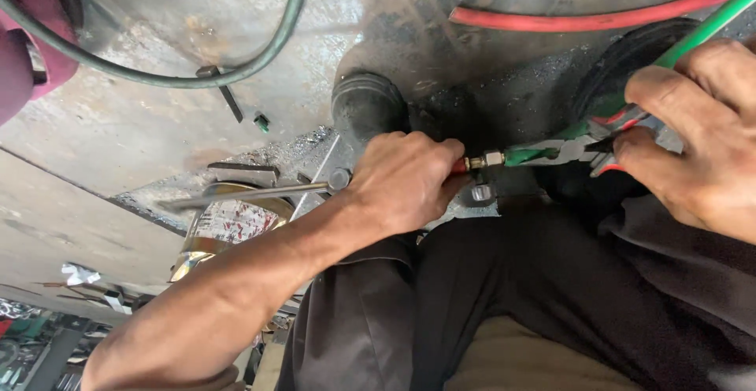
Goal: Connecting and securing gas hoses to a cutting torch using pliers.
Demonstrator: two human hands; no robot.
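The left hand [405, 182] is curled into a fist around the end of a thin red hose, of which only a short stub [459, 166] shows past the knuckles. From that stub juts a small brass-coloured hose fitting with a hexagonal nut [486, 159], held level just above the person's dark trousers [504, 296].

The right hand [697, 143] is closed on the red-and-green handles of a pair of metal pliers [579, 148], whose nose points left and meets the green hose end [529, 155] right beside the brass nut. The exact grip of the pliers' tips is hard to make out, though they appear to pinch the green piece. A long green hose [705, 33] runs up and to the right from behind this hand.

A thicker red rubber hose [598, 19] crosses the top of the view, and a dark green hose [181, 76] loops over the stained, rusty metal floor [142, 131] at the left. A slim steel rod [252, 194] lies across a shiny printed tin can [224, 229] (its pattern red and white) near the left forearm. A black rubber boot [366, 103] sits just above the left fist.
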